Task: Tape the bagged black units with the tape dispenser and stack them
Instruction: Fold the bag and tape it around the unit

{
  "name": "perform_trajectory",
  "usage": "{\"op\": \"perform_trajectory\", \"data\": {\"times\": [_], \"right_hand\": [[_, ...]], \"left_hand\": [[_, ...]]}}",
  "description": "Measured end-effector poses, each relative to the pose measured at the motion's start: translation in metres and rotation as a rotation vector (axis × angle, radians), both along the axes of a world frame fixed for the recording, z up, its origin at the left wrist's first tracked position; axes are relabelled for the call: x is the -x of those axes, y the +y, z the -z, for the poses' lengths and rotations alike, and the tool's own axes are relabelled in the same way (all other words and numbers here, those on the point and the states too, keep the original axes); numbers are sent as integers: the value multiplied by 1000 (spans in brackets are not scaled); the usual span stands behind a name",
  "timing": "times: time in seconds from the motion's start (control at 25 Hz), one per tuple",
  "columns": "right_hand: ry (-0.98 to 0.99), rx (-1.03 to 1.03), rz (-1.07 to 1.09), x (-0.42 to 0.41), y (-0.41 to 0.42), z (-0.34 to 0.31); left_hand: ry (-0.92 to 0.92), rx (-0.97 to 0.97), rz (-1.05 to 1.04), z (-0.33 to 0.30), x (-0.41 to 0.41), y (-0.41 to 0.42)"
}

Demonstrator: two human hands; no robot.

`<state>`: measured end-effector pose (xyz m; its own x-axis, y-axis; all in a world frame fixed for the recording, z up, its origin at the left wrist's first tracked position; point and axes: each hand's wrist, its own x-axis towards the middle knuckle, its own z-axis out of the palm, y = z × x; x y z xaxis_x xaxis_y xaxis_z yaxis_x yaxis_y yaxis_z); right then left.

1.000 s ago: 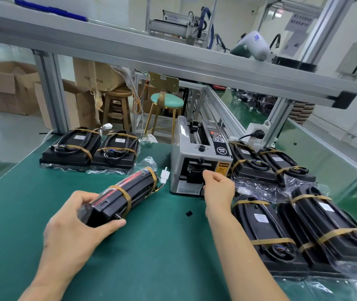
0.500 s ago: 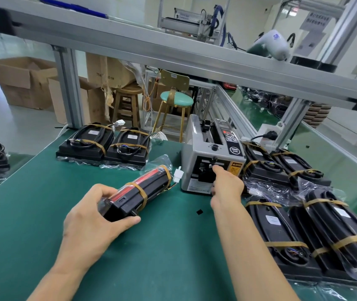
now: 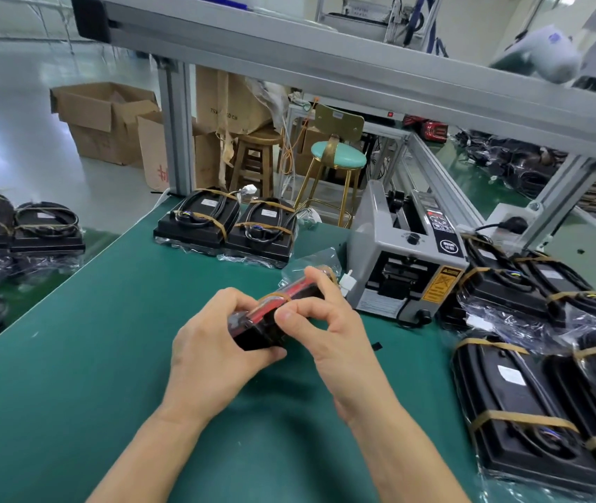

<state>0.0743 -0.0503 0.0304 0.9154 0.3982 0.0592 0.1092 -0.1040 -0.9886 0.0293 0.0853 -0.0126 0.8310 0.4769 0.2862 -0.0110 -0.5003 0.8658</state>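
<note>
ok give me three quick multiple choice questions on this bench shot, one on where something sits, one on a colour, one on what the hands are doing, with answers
1. Where does the tape dispenser stand relative to the held unit?
A. beyond it and to its right
B. to its left
C. on the floor

2. What colour is the bench mat?
A. grey
B. green
C. blue

3. What are the hands doing?
A. both resting flat on the mat
B. only one touches the unit
C. both hold the unit

Answers:
1 A, the grey dispenser sits farther back on the right.
2 B, the surface under the hands is green.
3 C, the left hand grips the near end while the right hand pinches it with curled fingers.
</note>
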Motion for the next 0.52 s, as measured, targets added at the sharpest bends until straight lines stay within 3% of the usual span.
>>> {"op": "perform_trajectory", "data": {"times": [0.52], "right_hand": [[-27, 91, 20, -1, 4, 3]], "left_hand": [[2, -16, -38, 0, -1, -2]]}}
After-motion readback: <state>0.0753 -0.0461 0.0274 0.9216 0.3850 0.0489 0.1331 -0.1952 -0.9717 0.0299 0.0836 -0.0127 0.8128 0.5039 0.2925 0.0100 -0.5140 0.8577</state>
